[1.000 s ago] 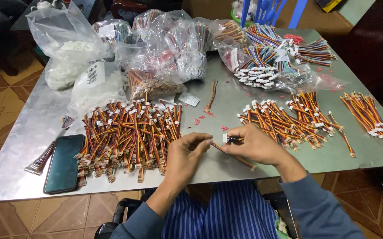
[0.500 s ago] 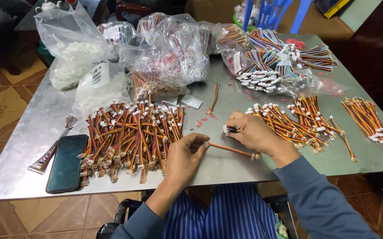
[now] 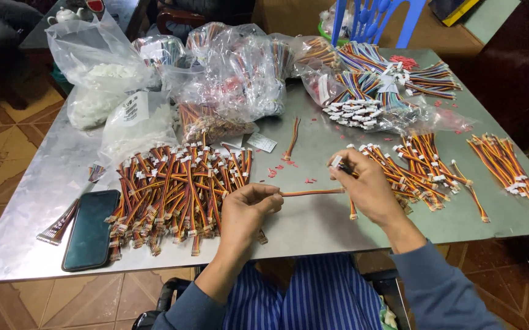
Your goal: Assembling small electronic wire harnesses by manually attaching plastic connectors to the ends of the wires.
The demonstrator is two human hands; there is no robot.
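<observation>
Left hand (image 3: 247, 211) fingers pinched shut on one end of a short orange-brown wire lead (image 3: 312, 192); right hand (image 3: 365, 186) fingers closed on the other end, also holding a small white connector (image 3: 336, 162) at the fingertips. Lead is stretched level between both hands, just above the metal tabletop (image 3: 313, 226) near its front edge. Containers: clear plastic bag (image 3: 96, 73) at far left holds white plastic parts; smaller clear bag (image 3: 136, 122) in front of it carries a white rectangular label, contents look white. Middle clear bags (image 3: 240, 73) hold multicoloured leads; one open bag (image 3: 368, 101) at far right spills rainbow leads with white connectors. Small white rectangular tag (image 3: 262, 142) lies flat on the tabletop below the middle bags. Loose: big heap of finished leads (image 3: 176, 189) left of the left hand, two smaller piles (image 3: 423, 165) and (image 3: 509, 168) to the right. Dark phone (image 3: 91, 229) face down at front left, beside a flat ribbon strip (image 3: 59, 223).
</observation>
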